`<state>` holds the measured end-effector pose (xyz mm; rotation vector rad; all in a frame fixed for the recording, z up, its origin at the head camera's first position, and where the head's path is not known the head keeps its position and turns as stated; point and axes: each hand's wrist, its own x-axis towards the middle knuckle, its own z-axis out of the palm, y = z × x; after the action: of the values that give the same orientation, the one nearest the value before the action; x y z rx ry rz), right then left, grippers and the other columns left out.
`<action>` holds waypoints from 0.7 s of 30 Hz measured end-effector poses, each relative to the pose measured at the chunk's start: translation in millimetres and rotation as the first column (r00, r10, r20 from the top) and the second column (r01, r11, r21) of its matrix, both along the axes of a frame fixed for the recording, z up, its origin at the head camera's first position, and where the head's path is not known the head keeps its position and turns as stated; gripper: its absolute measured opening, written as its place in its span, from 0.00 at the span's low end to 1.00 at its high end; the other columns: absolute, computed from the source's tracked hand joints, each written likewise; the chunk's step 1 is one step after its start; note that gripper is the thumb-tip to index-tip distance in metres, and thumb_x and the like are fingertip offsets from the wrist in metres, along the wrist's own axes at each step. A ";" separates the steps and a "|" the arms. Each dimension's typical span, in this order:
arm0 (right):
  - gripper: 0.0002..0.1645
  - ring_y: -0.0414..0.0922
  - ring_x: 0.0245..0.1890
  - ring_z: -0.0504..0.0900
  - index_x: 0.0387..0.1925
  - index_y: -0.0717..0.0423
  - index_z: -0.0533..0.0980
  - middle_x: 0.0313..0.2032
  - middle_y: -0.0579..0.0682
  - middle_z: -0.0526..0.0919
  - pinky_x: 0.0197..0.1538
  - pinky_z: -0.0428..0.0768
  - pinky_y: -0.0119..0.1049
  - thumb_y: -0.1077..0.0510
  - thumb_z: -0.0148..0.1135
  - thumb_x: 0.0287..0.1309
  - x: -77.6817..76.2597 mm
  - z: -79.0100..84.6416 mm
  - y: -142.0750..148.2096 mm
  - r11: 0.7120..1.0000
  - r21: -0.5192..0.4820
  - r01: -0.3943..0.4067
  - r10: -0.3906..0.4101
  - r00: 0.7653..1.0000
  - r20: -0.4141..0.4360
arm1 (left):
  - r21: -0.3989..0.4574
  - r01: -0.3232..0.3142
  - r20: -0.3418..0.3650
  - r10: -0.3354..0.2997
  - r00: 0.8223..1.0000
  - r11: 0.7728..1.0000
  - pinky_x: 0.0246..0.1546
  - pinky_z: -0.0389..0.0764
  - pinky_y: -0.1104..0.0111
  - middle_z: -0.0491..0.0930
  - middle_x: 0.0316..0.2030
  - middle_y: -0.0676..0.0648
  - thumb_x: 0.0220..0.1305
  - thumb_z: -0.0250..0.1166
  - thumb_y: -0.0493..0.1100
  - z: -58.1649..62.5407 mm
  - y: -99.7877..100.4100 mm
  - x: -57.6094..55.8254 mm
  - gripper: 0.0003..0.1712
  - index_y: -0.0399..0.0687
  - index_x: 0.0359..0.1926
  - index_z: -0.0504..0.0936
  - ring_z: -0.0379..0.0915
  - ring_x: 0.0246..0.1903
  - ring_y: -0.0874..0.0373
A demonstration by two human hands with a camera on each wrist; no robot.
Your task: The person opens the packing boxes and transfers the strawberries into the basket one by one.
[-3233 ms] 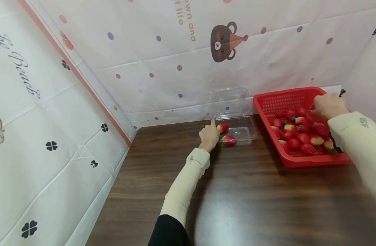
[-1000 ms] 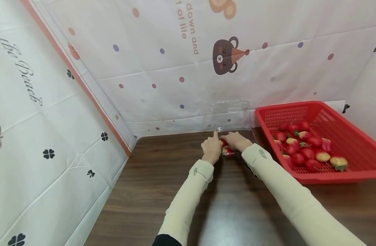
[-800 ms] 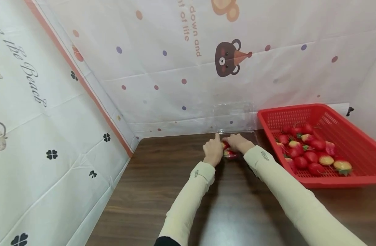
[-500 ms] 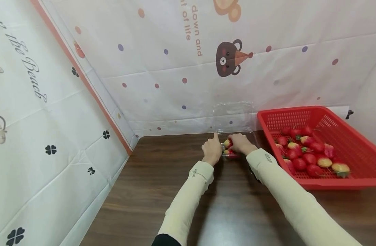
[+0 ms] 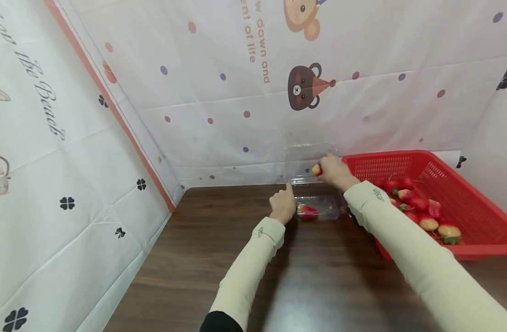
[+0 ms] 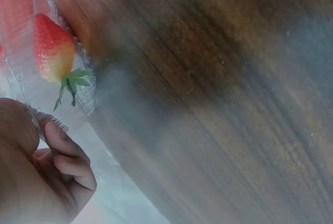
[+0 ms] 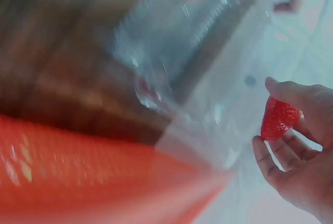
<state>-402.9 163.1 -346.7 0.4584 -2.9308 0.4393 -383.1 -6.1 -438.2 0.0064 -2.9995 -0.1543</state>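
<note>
My left hand (image 5: pixel 282 204) pinches the left edge of a clear plastic clamshell box (image 5: pixel 329 207), as the left wrist view shows up close. One red strawberry (image 5: pixel 307 212) with a pale top and green leaves (image 6: pixel 77 81) lies in the box's near left part. The box's lid (image 5: pixel 297 159) stands raised against the wall. Above the box, in front of the lid, my right hand (image 5: pixel 335 171) holds another strawberry (image 5: pixel 317 170) between thumb and fingers. Its red tip (image 7: pixel 278 120) shows in the right wrist view, which is partly blurred.
A red plastic basket (image 5: pixel 486 250) stands to the right of the box, with several strawberries (image 5: pixel 419 203) in it. My right sleeve hides part of its near left side. A patterned wall sheet (image 5: pixel 220 147) rises behind the brown wooden table (image 5: pixel 195 240).
My right hand went from the basket to the box, then rose up and right with a strawberry. Two strawberries lay in the box earlier; one shows there now. My left hand stays at the box's edge.
</note>
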 end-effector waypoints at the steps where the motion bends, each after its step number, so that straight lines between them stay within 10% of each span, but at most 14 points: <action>1: 0.25 0.67 0.52 0.79 0.52 0.68 0.77 0.53 0.72 0.76 0.52 0.81 0.61 0.63 0.72 0.53 -0.3 4.3 4.3 1.000 -0.001 -0.005 0.005 1.000 -0.017 | -0.010 0.003 0.003 -0.003 1.000 1.000 0.34 0.83 0.58 0.89 0.43 0.44 0.74 0.56 0.44 -1.0 -0.9 0.1 0.25 0.54 0.69 0.67 0.88 0.40 0.50; 15: 0.21 0.68 0.46 0.77 0.50 0.69 0.76 0.47 0.74 0.77 0.46 0.77 0.65 0.66 0.69 0.55 -7.7 53.7 117.0 0.991 0.095 0.090 -0.083 0.994 -0.077 | 0.032 0.060 0.099 -0.063 0.993 0.998 0.38 0.84 0.59 0.87 0.44 0.43 0.69 0.63 0.48 15.3 -19.1 -5.7 0.27 0.48 0.65 0.68 0.87 0.35 0.52; 21: 0.21 0.68 0.44 0.71 0.50 0.73 0.73 0.45 0.76 0.73 0.46 0.74 0.65 0.67 0.65 0.56 -1.2 63.9 168.8 0.986 0.069 0.155 -0.153 0.988 -0.031 | 0.195 0.061 0.188 -0.098 0.977 0.979 0.48 0.84 0.59 0.84 0.19 0.50 0.73 0.62 0.46 16.7 -21.6 -5.6 0.26 0.48 0.66 0.64 0.80 0.13 0.60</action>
<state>-404.2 331.9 -282.9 0.2411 -2.9369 0.3072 -388.7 -27.6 -421.4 -0.0839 -3.1698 -0.4725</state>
